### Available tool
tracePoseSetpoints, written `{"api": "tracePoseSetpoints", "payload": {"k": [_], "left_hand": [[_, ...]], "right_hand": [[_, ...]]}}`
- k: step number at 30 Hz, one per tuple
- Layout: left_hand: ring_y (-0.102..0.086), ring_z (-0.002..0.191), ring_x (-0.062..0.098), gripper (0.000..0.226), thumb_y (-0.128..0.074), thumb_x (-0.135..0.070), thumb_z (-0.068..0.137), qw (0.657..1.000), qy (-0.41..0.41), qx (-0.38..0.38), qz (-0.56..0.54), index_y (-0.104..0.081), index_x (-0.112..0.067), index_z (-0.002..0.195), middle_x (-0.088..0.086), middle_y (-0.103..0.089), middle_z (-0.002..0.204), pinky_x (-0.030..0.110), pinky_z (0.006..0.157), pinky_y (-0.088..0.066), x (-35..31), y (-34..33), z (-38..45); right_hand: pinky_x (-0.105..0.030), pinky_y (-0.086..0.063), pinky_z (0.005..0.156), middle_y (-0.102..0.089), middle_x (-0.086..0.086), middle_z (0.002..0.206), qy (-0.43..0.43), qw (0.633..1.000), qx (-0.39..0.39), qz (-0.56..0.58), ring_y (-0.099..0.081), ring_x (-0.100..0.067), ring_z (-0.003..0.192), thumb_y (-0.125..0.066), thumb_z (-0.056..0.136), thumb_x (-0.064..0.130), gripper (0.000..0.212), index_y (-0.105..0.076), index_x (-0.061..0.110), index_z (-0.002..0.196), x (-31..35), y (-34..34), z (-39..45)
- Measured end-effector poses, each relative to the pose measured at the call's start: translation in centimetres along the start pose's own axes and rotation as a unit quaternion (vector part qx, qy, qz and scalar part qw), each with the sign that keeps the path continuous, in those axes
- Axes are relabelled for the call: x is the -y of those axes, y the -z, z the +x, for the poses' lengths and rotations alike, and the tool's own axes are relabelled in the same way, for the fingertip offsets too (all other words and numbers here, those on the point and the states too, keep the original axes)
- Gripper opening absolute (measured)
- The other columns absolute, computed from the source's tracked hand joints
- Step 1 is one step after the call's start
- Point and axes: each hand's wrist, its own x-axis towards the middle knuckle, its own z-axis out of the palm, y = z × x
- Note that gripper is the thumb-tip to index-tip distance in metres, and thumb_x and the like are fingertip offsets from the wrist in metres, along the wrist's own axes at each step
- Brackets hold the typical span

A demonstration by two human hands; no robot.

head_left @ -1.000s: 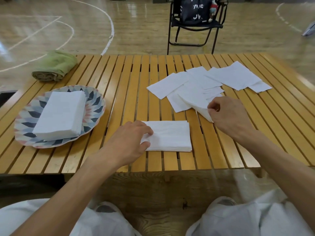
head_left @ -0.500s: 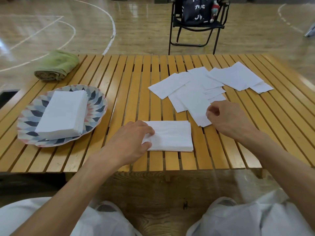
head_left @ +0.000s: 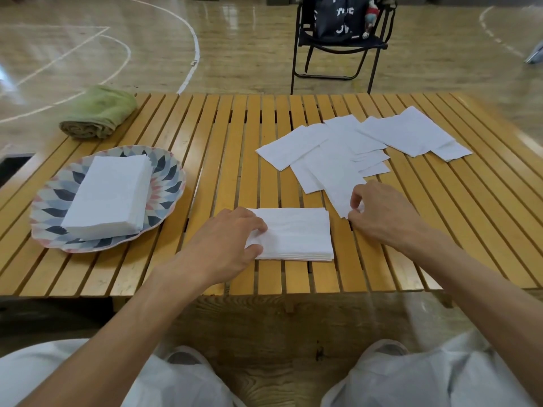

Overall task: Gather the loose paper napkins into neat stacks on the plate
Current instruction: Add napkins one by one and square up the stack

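A patterned plate (head_left: 167,183) at the left of the slatted table holds a neat stack of white napkins (head_left: 108,195). A second small stack (head_left: 299,233) lies near the table's front edge. My left hand (head_left: 226,245) holds its left end, thumb under and fingers on top. Several loose napkins (head_left: 338,154) lie scattered at the right. My right hand (head_left: 379,210) pinches the near corner of one loose napkin (head_left: 340,192), which lies flat just right of the small stack.
A rolled green towel (head_left: 100,113) lies at the table's far left corner. A black folding chair (head_left: 338,42) with a dark bag stands on the gym floor behind the table. My knees in white trousers are below the table edge.
My right hand has drawn the pinched napkin a little nearer and left, toward the small stack. My left hand has stayed on the stack.
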Motion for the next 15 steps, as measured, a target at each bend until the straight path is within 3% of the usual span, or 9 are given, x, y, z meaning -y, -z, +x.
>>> {"api": "tracePoseSetpoints", "payload": {"k": [2, 6, 10, 15], "left_hand": [[-0.039, 0.132, 0.012, 0.043, -0.056, -0.041, 0.096, 1.000, -0.002, -0.001, 0.000, -0.050, -0.034, 0.138, -0.010, -0.043, 0.148, 0.034, 0.113, -0.033, 0.03, 0.03, 0.00], [-0.039, 0.132, 0.012, 0.043, -0.055, -0.041, 0.096, 1.000, -0.004, 0.001, -0.001, -0.050, -0.034, 0.138, -0.010, -0.042, 0.148, 0.034, 0.112, -0.033, 0.00, 0.08, 0.01], [-0.039, 0.133, 0.012, 0.043, -0.055, -0.042, 0.096, 1.000, -0.004, 0.002, 0.000, -0.050, -0.034, 0.138, -0.010, -0.043, 0.148, 0.034, 0.112, -0.032, 0.03, 0.03, -0.03], [-0.038, 0.133, 0.012, 0.043, -0.056, -0.043, 0.096, 1.000, -0.001, 0.004, -0.002, -0.049, -0.034, 0.138, -0.011, -0.042, 0.147, 0.034, 0.112, -0.032, -0.03, 0.06, 0.05]], "right_hand": [[-0.027, -0.042, 0.074, -0.062, -0.004, 0.112, -0.002, 1.000, 0.002, 0.002, -0.057, -0.018, 0.094, -0.065, 0.093, 0.024, 0.010, -0.064, 0.018, 0.100, -0.05, 0.09, -0.04], [-0.029, -0.045, 0.083, -0.058, -0.005, 0.123, 0.010, 0.999, 0.047, 0.004, -0.056, -0.022, 0.110, -0.071, 0.087, 0.028, 0.032, -0.062, 0.017, 0.116, -0.13, 0.50, -0.08], [-0.031, -0.047, 0.086, -0.056, -0.006, 0.126, 0.006, 0.998, 0.056, 0.004, -0.056, -0.023, 0.112, -0.072, 0.085, 0.028, 0.040, -0.060, 0.015, 0.122, -0.27, 0.62, -0.07], [-0.026, -0.040, 0.081, -0.060, -0.006, 0.122, 0.008, 1.000, 0.028, 0.007, -0.057, -0.022, 0.109, -0.064, 0.094, 0.021, 0.018, -0.064, 0.015, 0.111, -0.35, 0.52, -0.09]]}}
